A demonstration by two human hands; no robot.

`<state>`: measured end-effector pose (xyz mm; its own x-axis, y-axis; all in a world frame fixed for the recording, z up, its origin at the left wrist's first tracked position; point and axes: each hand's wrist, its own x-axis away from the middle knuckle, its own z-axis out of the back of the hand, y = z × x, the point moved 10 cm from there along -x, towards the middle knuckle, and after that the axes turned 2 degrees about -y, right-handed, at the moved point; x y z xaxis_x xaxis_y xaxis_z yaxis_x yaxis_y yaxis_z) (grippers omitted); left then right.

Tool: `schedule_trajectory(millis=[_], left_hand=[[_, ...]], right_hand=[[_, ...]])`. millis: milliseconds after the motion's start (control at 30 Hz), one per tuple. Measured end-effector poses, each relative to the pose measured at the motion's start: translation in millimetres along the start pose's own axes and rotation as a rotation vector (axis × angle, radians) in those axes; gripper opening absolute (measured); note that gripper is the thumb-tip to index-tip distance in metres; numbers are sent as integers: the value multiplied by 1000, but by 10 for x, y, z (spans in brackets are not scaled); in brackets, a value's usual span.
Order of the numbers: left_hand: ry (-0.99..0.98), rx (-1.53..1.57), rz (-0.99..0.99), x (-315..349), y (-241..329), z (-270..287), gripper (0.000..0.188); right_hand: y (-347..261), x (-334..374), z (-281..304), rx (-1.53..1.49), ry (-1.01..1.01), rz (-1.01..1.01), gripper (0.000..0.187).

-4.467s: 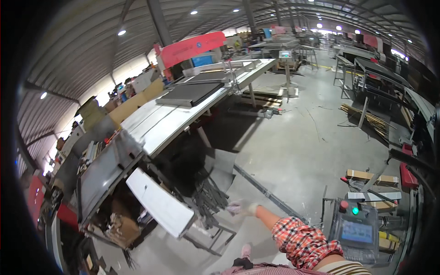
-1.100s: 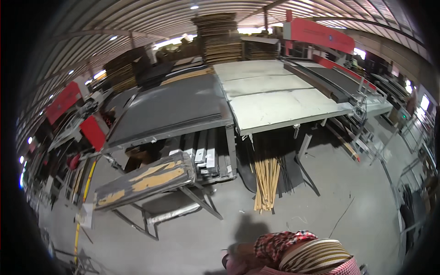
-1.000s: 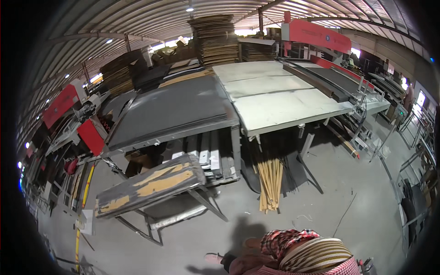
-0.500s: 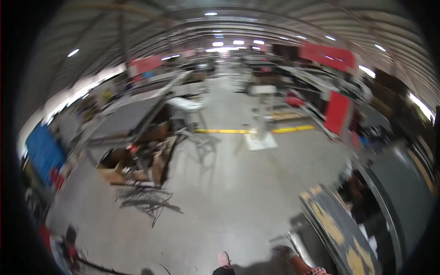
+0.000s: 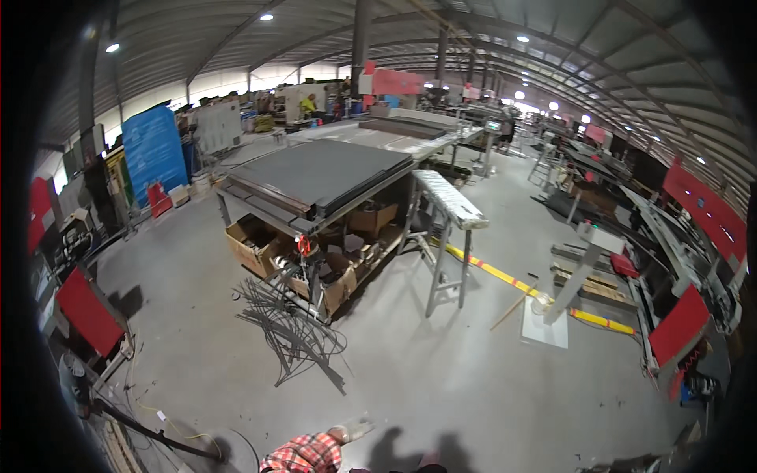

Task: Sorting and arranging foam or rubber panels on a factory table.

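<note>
My left hand [image 5: 353,428] reaches in at the lower edge, below a red-and-white plaid sleeve [image 5: 303,454]. It looks pale and somewhat blurred, with the fingers stretched out over the grey floor, and I see nothing held in it. Nearest to it on the floor lies a loose tangle of thin dark strips [image 5: 288,331]. My right hand is out of the picture. Dark shadows fall on the floor just right of my left hand.
A table with dark sheets [image 5: 323,173] stands ahead, cardboard boxes [image 5: 252,246] beneath it. Right of it are a narrow metal stand [image 5: 449,201], a yellow floor strip [image 5: 497,274], and a post on a white base plate [image 5: 544,329]. Red panels [image 5: 89,311] and a cable [image 5: 177,430] are left.
My view has swung to the left, so the table and boxes now sit nearer the middle. The right hand has left the picture, and the left hand and sleeve have come in.
</note>
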<state>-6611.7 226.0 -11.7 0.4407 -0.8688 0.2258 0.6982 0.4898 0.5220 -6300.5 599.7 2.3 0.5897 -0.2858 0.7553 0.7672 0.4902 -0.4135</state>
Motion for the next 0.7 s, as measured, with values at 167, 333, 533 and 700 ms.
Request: schedule_trajectory(millis=[167, 333, 533, 700], left_hand=[[261, 659, 364, -988, 174, 1795, 48], [209, 508, 686, -899, -1038, 1717, 52], [652, 1203, 1079, -190, -2036, 2010, 35], [1103, 1087, 1030, -376, -2890, 3560, 28]], right_hand=[[-142, -963, 637, 72, -67, -56, 48], [-537, -2349, 1594, 303, -155, -61, 50], [-2922, -4121, 3048, 377, 111, 188, 54], [-4997, -4242, 3168, -497, 36, 306, 27]])
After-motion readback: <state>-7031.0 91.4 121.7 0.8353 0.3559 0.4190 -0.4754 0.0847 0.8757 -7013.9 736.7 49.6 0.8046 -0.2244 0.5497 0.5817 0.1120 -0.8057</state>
